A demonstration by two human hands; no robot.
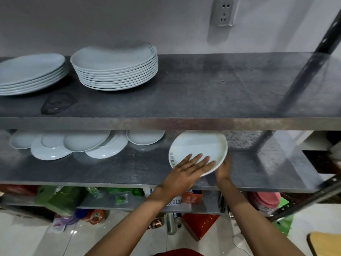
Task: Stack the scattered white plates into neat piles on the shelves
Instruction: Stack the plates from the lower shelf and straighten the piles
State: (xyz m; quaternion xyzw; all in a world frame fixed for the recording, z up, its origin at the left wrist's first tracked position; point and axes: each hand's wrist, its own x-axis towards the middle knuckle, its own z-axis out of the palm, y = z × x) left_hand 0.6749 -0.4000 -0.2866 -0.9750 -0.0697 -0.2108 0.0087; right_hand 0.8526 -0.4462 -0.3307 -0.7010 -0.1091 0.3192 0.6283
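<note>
A white plate (198, 146) is held tilted just above the middle shelf (129, 170), right of centre. My left hand (188, 169) lies flat on its near face, fingers spread. My right hand (224, 168) grips it from beneath at the near right rim, mostly hidden by the plate. Several white plates (77, 145) lie scattered and overlapping on the left of the middle shelf. On the top shelf (203, 93) stand two neat piles: a tall pile (115, 69) and a lower pile (31, 74) at the left edge.
A dark crumpled net (58, 103) lies on the top shelf in front of the piles. A slanted metal upright (299, 74) crosses the right side. Bags, bottles and boxes (191, 197) crowd the lowest shelf and floor. A wall socket (224, 12) sits above.
</note>
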